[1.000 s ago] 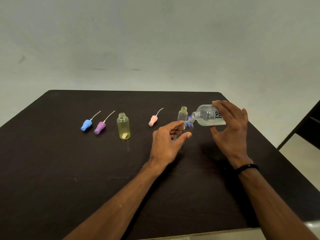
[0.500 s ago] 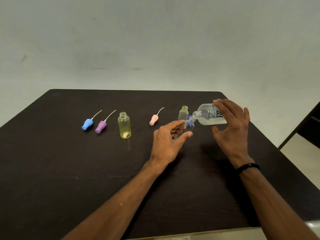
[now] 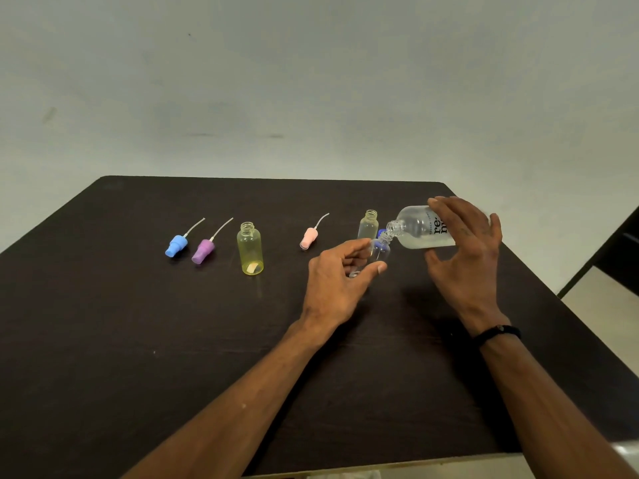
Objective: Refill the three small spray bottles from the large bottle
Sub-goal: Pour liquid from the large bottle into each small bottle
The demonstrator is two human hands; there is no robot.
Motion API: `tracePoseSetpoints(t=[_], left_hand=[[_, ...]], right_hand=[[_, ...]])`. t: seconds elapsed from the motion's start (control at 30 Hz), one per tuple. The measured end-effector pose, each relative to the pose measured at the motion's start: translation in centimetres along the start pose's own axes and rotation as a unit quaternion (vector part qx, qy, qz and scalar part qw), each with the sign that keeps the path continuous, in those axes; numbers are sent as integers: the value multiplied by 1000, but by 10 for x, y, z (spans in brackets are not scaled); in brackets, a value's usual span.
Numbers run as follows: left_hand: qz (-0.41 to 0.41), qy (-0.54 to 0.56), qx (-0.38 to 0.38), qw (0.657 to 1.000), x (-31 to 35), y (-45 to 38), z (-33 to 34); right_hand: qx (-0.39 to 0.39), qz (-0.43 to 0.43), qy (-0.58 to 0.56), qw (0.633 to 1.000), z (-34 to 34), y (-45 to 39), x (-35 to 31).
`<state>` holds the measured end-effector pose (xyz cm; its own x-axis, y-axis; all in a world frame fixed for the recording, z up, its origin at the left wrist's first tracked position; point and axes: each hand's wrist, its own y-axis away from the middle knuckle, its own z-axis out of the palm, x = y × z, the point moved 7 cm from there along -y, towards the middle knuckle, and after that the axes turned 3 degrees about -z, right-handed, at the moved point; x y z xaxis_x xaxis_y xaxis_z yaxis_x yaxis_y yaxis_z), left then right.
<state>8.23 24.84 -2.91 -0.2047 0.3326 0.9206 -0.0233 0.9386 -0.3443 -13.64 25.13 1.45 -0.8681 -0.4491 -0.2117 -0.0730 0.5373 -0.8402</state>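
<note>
Near the table's (image 3: 103, 340) far right corner, the right hand (image 3: 463, 257) grips the tipped large bottle (image 3: 415, 233), mouth at the clear small bottle (image 3: 380, 252) clasped in the left hand (image 3: 335, 281): pouring is under way, and next likely calls for levelling before overflow.

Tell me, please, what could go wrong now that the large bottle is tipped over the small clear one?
1. The large bottle pours into a narrow neck; if the mouths slip out of line, liquid may spill on the table.
2. The left hand holds the small clear bottle tilted, so it may overflow.
3. The open small bottle close behind could be knocked over by the right hand.
</note>
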Motion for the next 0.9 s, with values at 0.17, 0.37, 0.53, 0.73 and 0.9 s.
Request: tracePoseSetpoints(t=[0.17,0.37,0.53,0.73,0.9], left_hand=[[0,0,-2,1000,1,0,0],[0,-4,-4,1000,1,0,0],[6,-9,-4,1000,1,1,0],[8,-6,-2,1000,0,1,0],[7,-6,-1,1000,0,0,0]], right_hand=[[3,-4,2,1000,-1,0,-1],[0,-2,4,1000,1,1,-1],[2,1,2,1000,-1,0,-2],[4,-1,0,1000,-1,0,-3],[6,0,2,1000,-2,1,-3]])
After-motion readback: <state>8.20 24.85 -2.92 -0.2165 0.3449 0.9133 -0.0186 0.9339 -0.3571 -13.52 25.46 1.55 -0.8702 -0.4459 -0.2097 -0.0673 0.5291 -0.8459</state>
